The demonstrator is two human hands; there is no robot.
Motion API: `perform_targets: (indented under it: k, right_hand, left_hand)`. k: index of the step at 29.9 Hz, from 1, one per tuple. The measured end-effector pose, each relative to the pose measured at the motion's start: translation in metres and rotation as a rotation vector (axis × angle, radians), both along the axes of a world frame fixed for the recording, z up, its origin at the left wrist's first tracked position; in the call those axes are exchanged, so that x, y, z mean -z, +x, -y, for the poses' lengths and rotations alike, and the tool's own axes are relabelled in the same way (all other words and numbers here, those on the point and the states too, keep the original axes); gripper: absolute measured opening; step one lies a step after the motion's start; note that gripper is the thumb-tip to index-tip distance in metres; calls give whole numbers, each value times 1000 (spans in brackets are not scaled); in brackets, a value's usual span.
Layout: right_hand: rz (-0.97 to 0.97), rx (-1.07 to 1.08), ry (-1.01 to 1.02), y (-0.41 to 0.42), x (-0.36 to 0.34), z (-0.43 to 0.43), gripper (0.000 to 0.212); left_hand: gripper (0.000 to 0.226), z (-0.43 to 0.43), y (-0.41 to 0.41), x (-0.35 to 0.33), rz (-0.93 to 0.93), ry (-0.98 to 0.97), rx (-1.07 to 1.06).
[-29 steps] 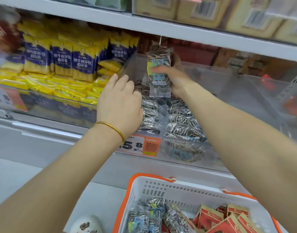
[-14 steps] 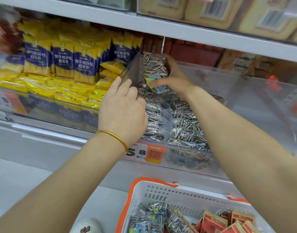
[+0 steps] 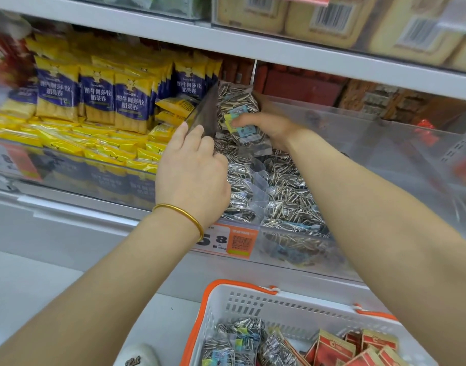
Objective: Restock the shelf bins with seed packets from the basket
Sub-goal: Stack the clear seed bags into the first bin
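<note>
Shelf bin (image 3: 358, 113) | right hand (image 3: 274, 128) pinched seed packet (image 3: 237, 107) upright at its back | left hand (image 3: 192, 178) rested on front packets (image 3: 242, 191), grip unclear

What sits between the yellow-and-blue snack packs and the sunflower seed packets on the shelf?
A clear plastic divider separates the snack packs from the seed packets; the head view shows it.

The right hand (image 3: 275, 128) grips a seed packet (image 3: 239, 112) upright at the back left corner of the clear shelf bin (image 3: 385, 146). The left hand (image 3: 192, 178) rests its fingers against the bin's left divider (image 3: 206, 109). Below, the orange-rimmed basket (image 3: 238, 283) holds more packets.
</note>
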State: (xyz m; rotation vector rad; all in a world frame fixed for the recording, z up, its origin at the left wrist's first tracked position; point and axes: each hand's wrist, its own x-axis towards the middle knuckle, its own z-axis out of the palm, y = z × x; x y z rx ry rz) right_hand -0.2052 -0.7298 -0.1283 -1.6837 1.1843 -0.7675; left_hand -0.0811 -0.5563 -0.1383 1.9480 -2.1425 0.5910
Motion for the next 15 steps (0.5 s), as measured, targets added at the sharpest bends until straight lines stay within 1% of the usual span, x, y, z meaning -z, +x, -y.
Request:
perform_targets:
  k: [2,4,7,8,10,13,15]
  right_hand:
    - [-15,3,4,5,0,2,79]
    - [-48,0,17,8,1,3,80]
    - [-49,76,39,7,4,5,98]
    - [-42,100,21,6,5,4,98]
    - [-74,129,-53,7,6,2,90]
    - [-130,173,-148,6,8,-2,71]
    - [-82,206,-158,2,10,-5,56]
  left_hand:
    - [42,-1,0,0,-8,-5,4]
    - [42,-1,0,-1,-14,1,7]
    - [44,-1,-1,-2,-24,9,3]
    - [44,-1,-1,-2,-31,5,5]
    - [44,-1,0,-2,-41,-2,11]
    - [43,-1,0,-1,-41,-6,17]
    - [43,-1,1,-1,-47,-11,18]
